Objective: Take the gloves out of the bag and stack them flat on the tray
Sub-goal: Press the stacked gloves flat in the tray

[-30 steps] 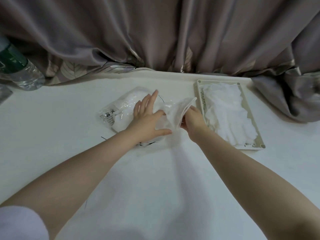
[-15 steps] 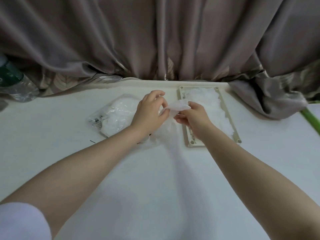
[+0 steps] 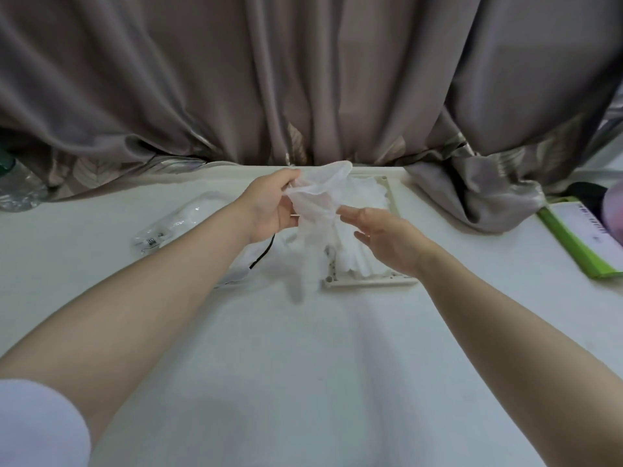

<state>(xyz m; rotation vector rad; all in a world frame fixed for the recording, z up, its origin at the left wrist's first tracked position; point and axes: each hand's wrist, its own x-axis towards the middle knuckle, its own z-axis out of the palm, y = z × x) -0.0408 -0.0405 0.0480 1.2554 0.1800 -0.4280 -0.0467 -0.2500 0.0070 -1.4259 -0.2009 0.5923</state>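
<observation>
Since half a second ago, both hands have lifted clear of the bag and carried a single thin glove (image 3: 320, 200) up and toward the tray. Fingers (image 3: 290, 175) of the left hand (image 3: 269, 207) are curled round the glove's upper edge and pinch it, so that it hangs limp and crumpled below them. Just right of that pinch, the right hand (image 3: 384, 235) has let go of the glove: its fingers (image 3: 350, 214) lie straight and relaxed, palm turned toward the hanging glove, close to it or perhaps brushing it; contact cannot be told.

Directly beneath and beyond the right-hand fingers sits the tray (image 3: 367, 281), holding a ruffled white heap of gloves (image 3: 365, 197) that covers most of its floor; only the near rim and the far right corner show bare. How many lie there cannot be counted. Left of the left-hand fingers, well apart, the clear bag (image 3: 182, 220) lies flat on the desk (image 3: 303, 365), and it looks to have white gloves inside yet, though how full is hard to judge. A dark cord (image 3: 264, 251) trails on the desk under the left wrist.

By my reading, the task is well along but unfinished: this glove must be spread and laid flat on the heap, and the bag emptied after it. Farther out, a water bottle (image 3: 17, 190) stands far left, a green-edged box (image 3: 580, 241) far right, and a curtain (image 3: 303, 79) hangs behind.
</observation>
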